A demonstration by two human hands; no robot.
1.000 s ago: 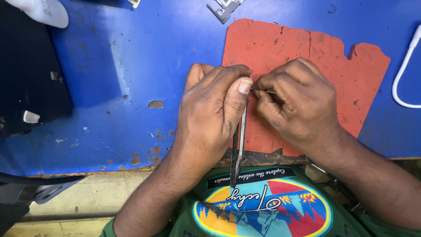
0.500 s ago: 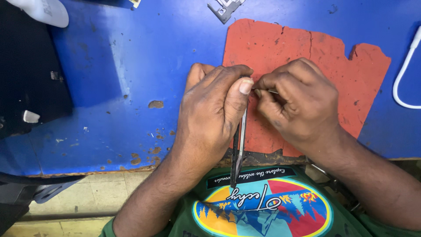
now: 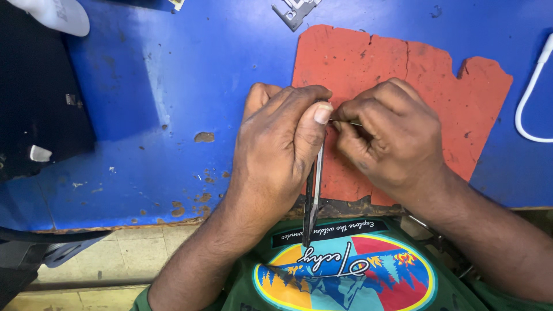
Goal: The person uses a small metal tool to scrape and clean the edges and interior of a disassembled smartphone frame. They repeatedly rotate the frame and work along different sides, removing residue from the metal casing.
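My left hand (image 3: 276, 144) grips metal tweezers (image 3: 313, 196) near their tips; the long handles point back toward my chest. My right hand (image 3: 391, 135) is closed close beside it, pinching a thin metal piece (image 3: 348, 122) that shows only as a sliver between the two hands. Both hands rest over a worn red rubber mat (image 3: 368, 63) lying on a blue table (image 3: 173, 86). What sits under the fingers is hidden.
A small grey metal bracket (image 3: 292, 10) lies at the far edge above the mat. A white cable (image 3: 533, 98) curves at the right. A black object (image 3: 40, 109) covers the table's left side, and a white object (image 3: 55, 14) sits top left.
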